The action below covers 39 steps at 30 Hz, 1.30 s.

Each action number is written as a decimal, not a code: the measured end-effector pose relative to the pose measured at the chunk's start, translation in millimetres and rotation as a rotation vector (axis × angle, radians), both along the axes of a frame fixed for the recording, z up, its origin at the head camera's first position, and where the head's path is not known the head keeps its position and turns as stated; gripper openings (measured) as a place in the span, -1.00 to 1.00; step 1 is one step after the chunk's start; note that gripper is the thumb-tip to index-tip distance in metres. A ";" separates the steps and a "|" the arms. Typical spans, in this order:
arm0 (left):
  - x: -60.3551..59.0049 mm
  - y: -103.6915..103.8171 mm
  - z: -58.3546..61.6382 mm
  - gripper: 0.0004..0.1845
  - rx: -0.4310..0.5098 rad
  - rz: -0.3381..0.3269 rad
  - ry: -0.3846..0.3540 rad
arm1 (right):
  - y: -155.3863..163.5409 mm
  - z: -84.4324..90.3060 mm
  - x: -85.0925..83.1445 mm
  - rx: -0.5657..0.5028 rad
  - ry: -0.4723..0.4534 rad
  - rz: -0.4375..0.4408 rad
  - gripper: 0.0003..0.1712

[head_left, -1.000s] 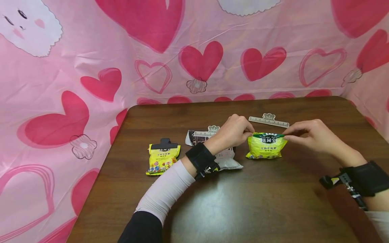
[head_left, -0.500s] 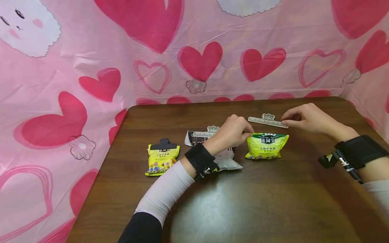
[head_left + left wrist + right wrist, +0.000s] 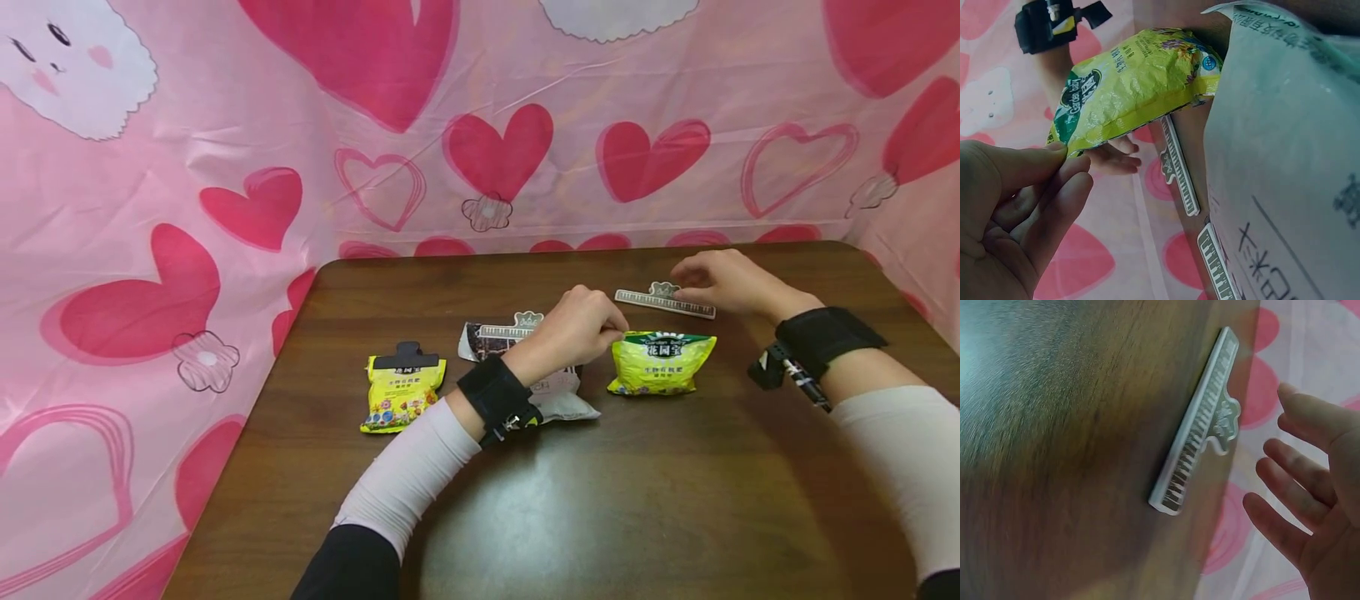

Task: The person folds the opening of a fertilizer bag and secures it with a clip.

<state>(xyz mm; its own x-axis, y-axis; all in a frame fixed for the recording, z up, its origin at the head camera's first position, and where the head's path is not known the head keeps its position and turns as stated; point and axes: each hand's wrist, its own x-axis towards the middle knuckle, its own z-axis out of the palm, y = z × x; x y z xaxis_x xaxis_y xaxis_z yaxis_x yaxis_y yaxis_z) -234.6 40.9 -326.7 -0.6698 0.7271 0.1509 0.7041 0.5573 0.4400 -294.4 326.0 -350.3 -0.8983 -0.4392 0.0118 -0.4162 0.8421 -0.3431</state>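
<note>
Left hand [image 3: 581, 323] pinches the top left corner of the green-yellow bag [image 3: 660, 363], thumb against forefinger [image 3: 1054, 164], which looks like it pins the bag in place mid-worktop [image 3: 675, 500]. Right hand [image 3: 716, 279] is over the white sealing clip [image 3: 664, 302], which lies flat just behind the bag toward the far edge. Fingers [image 3: 1291, 481] are spread and relaxed, gripping nothing. In the wrist view the clip [image 3: 1200, 428] sits just beside the fingertips; contact unclear, probably a small gap. Two other bags, each already clipped, sit toward the left edge.
</note>
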 end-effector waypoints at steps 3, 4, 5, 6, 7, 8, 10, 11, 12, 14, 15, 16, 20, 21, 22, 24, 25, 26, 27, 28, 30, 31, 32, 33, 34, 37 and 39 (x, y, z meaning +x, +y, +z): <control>-0.3 -0.4 -0.4 -0.80 0.007 -0.005 0.007 | 0.8 -8.6 -8.3 -0.014 -0.027 -0.021 -0.56; -0.4 -0.7 -0.6 -0.80 0.011 -0.007 0.010 | 1.5 -11.8 -11.1 -0.019 -0.036 -0.026 -0.55; -0.6 -0.9 -0.8 -0.80 0.013 -0.009 0.013 | 1.8 -14.5 -13.3 -0.024 -0.048 -0.033 -0.53; -0.6 -1.0 -0.8 -0.80 0.014 -0.010 0.016 | 1.7 -16.6 -15.0 -0.022 -0.059 -0.038 -0.52; -0.7 -1.1 -1.0 -0.80 0.013 -0.010 0.019 | 1.6 -18.9 -17.0 -0.020 -0.064 -0.038 -0.51; -0.6 -1.2 -1.0 -0.80 0.010 -0.008 0.018 | 1.4 -20.9 -18.6 -0.016 -0.067 -0.037 -0.51; -0.3 -1.2 -1.0 -0.80 0.006 -0.006 0.018 | 0.8 -25.1 -21.4 -0.003 -0.069 -0.035 -0.52; -0.1 -1.0 -1.0 -0.80 0.005 -0.004 0.014 | 0.4 -26.8 -22.2 0.004 -0.070 -0.036 -0.52; 0.1 -0.7 -1.0 -0.80 0.002 -0.002 0.013 | 0.6 -28.6 -23.0 0.011 -0.071 -0.036 -0.53; 0.4 0.1 -1.2 -0.79 -0.001 -0.004 0.012 | 0.5 -31.4 -23.5 0.015 -0.076 -0.044 -0.53; 0.6 0.6 -1.2 -0.79 0.000 -0.007 0.013 | 0.9 -32.8 -23.2 0.018 -0.079 -0.048 -0.54; 0.8 1.2 -1.2 -0.79 0.001 -0.010 0.013 | 1.3 -33.7 -22.7 0.017 -0.083 -0.052 -0.54; 1.0 2.6 -1.8 -0.79 0.003 -0.017 0.021 | 1.0 -35.1 -20.3 0.017 -0.087 -0.065 -0.57; 1.0 2.8 -1.7 -0.79 0.004 -0.017 0.024 | 0.9 -35.4 -20.0 0.020 -0.084 -0.067 -0.59; 0.9 2.9 -1.8 -0.79 0.003 -0.017 0.027 | 0.4 -35.1 -19.7 0.021 -0.081 -0.069 -0.60; 0.6 3.1 -2.0 -0.79 0.003 -0.019 0.034 | -0.2 -35.2 -19.4 0.027 -0.078 -0.073 -0.62; 0.5 3.4 -2.2 -0.79 0.003 -0.020 0.034 | -0.6 -35.2 -19.3 0.032 -0.078 -0.077 -0.63; 0.5 3.4 -2.1 -0.79 0.002 -0.021 0.034 | -1.0 -35.2 -19.2 0.036 -0.079 -0.082 -0.63; 0.5 3.5 -2.2 -0.79 0.002 -0.020 0.031 | -1.1 -35.3 -19.3 0.040 -0.081 -0.086 -0.64; 0.4 3.5 -2.2 -0.79 0.002 -0.020 0.027 | -1.5 -35.3 -19.3 0.042 -0.084 -0.090 -0.64; 0.4 3.4 -2.2 -0.80 0.001 -0.019 0.021 | -1.4 -35.5 -19.5 0.043 -0.083 -0.096 -0.65; 0.3 3.4 -2.1 -0.80 0.000 -0.019 0.019 | -1.8 -35.3 -19.4 0.041 -0.083 -0.101 -0.66; 0.2 3.4 -2.0 -0.79 -0.001 -0.019 0.019 | -1.8 -35.1 -19.4 0.039 -0.080 -0.102 -0.67; 0.0 3.4 -2.0 -0.79 -0.002 -0.019 0.019 | -1.9 -34.9 -19.3 0.037 -0.078 -0.105 -0.67; -0.2 3.5 -2.0 -0.79 -0.003 -0.019 0.020 | -1.9 -34.5 -19.1 0.035 -0.077 -0.107 -0.69; -1.0 3.8 -2.3 -0.79 -0.002 -0.019 0.020 | -2.0 -33.0 -18.3 0.030 -0.078 -0.119 -0.73; -1.9 3.8 -2.8 -0.80 -0.001 -0.017 0.023 | -2.0 -32.1 -18.0 0.030 -0.076 -0.122 -0.76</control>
